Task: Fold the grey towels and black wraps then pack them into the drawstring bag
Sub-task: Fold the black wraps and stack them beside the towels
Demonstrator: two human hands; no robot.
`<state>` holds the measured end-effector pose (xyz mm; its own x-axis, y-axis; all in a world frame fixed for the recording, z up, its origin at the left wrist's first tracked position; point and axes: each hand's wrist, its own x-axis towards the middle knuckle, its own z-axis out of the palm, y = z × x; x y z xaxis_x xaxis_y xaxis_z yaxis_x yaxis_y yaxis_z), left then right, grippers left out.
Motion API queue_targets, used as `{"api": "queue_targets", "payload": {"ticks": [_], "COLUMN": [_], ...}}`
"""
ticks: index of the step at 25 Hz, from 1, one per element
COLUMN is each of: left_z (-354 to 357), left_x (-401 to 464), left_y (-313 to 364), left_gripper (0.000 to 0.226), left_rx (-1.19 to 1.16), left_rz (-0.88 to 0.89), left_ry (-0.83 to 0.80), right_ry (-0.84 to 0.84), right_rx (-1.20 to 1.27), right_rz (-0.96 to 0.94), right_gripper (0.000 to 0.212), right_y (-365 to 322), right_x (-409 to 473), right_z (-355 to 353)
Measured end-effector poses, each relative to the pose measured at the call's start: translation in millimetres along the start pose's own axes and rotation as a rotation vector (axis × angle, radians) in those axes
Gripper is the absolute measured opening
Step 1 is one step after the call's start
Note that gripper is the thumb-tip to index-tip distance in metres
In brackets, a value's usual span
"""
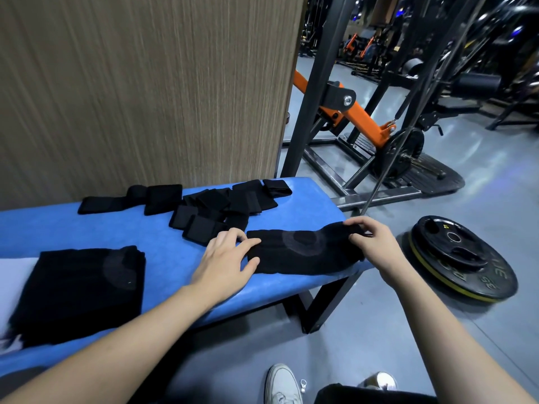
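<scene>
head view, left grip [226,259] flat on black wrap [303,252], right grip [372,239] pinching its end

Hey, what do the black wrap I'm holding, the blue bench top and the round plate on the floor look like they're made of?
Black wrap: soft stretchy knit, matte, judging by how it drapes; a greyer circular patch shows mid-length. Blue bench top: looks like padded vinyl or fine-textured fabric, low sheen with rounded edges; hard to say which. Round plate: probably rubber-coated metal, dull black with raised lettering and a yellow rim band.

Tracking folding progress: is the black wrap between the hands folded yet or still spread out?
Spread out. The wrap lies full length across the bench; the left hand presses one end, the right hand pinches the other.
</scene>
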<state>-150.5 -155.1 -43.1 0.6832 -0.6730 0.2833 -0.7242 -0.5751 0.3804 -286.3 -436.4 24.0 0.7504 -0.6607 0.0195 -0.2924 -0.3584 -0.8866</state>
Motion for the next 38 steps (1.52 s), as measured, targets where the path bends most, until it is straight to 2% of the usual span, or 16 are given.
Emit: {"api": "queue_targets", "payload": {"ticks": [10,20,23,25,27,29,31,35,38], "left_z": [-0.9,-3.3,-4.3,-4.3,-3.8,-3.3,-2.7,-2.4,-2.7], "left_x": [3.7,4.8,5.3,5.3,4.2,3.0,2.8,3.1,2.6], "left_y": [-3.1,-0.7,0.0,-1.1,-1.7,-0.5,0.8,-0.4,-1.9], "left_gripper": [0.044,0.053,0.056,0.053,0.043,0.034,0.033,0.033,0.035], "left_rx": [-0.072,-0.077,-0.121,-0.137,-0.138,-0.141,-0.139,-0.103,-0.122], "left_rz": [-0.02,-0.039,-0.056,-0.051,-0.037,-0.044,-0.053,-0.034,-0.027], "left_ry": [-0.004,-0.001,0.008,0.022,0.039,0.052,0.05,0.041,0.027], "right_ry": [-0.128,-0.318,-0.388,-0.454,-0.429,-0.299,-0.195,-0.325,-0.369], "right_rx": [-0.186,-0.395,-0.292,-0.113,-0.009,-0.096,-0.289,-0.463,-0.348], "right_rz": [-0.345,-0.41,-0.369,-0.272,-0.229,-0.276,-0.321,-0.235,-0.174], "right_gripper": [0.032,0.035,0.035,0.028,0.016,0.012,0.016,0.028,0.033], "right_y": [-54.1,-46.1,-49.3,-53.4,-53.1,-44.9,-32.4,-11.8,-10.6], "right_x": [-19.1,-23.6,-25.3,-24.9,-20.9,-13.2,-4.7,6.1,4.3], "right_z": [87.0,137.4,135.4,127.4,115.5,99.5,82.2,61.2,63.8]}}
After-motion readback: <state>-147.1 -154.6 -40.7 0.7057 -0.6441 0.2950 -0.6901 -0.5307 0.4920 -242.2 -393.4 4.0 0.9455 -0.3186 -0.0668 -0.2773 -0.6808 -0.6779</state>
